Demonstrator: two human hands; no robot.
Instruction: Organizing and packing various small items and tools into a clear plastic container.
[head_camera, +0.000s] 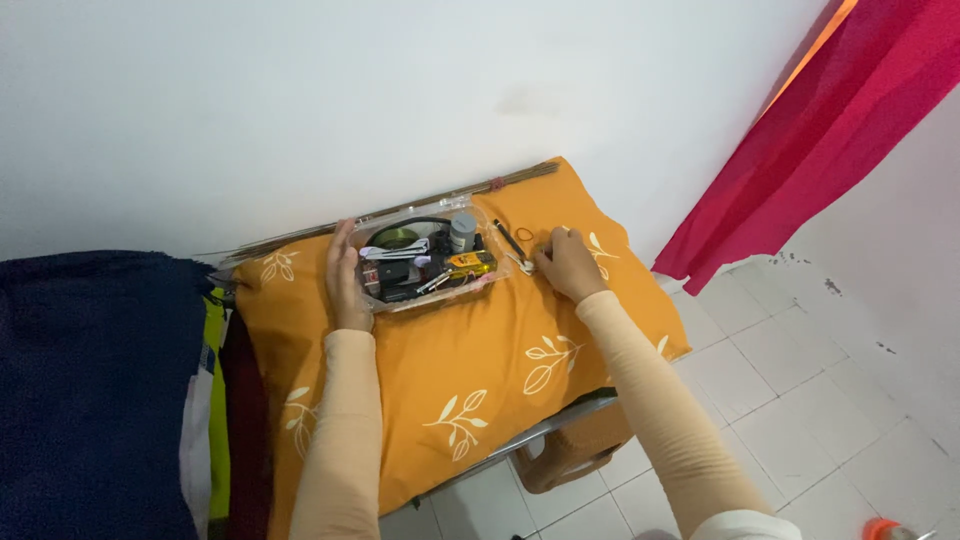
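Both hands are seen from the head camera, the only view given. One hand, the left hand, is laid flat and open against the left end of a clear plastic tray, apparently so that the tray is steadied on the soft orange cloth, which is printed with pale leaves. The right hand is curled, its fingertips pinched on a small pale object just off the tray's right end; what that object is cannot be made out. The tray is crowded with small items: a grey cylindrical bottle, a yellow-and-black piece, a dark looped cord, and other bits too small to be identified. A dark pen-like stick and a small orange ring are left loose on the cloth beside the tray. Thin sticks are laid along the wall edge. The support under the cloth is hidden, and a red curtain is cut off at the frame edge.
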